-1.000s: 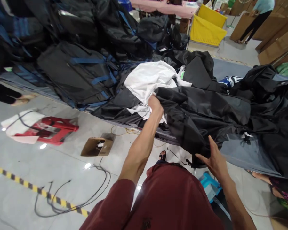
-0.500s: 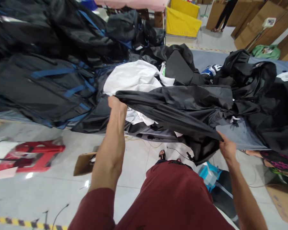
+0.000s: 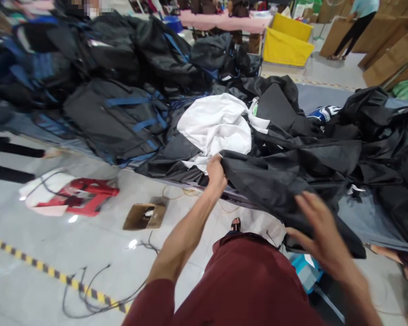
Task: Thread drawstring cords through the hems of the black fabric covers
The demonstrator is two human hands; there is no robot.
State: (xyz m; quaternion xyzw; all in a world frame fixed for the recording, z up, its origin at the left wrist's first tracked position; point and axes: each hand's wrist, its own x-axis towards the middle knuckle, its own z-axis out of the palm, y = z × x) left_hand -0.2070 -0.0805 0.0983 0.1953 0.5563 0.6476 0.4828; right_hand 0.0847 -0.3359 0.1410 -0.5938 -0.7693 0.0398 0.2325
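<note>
A large piece of black fabric (image 3: 268, 174) lies along the near edge of the table, part of it hanging over. My left hand (image 3: 217, 174) is closed on its left end, beside a crumpled white cloth (image 3: 217, 122). Over the right part of the black fabric, my right hand (image 3: 318, 228) is spread with fingers apart, a little blurred. Whether its palm touches the fabric I cannot tell. Behind the white cloth sits a dark flat panel (image 3: 275, 106) among more black material.
Black bags with blue straps (image 3: 122, 120) are heaped on the left of the table. On the floor lie a red stool (image 3: 91, 194), a cardboard box (image 3: 144, 216) and loose cables (image 3: 88, 294). A yellow bin (image 3: 287, 45) stands beyond the table; a person (image 3: 357, 27) is at back right.
The view has swung left. My right hand has let go of the black fabric's edge and opened over it. The fabric, stretched between both hands before, now lies slacker and flatter.
</note>
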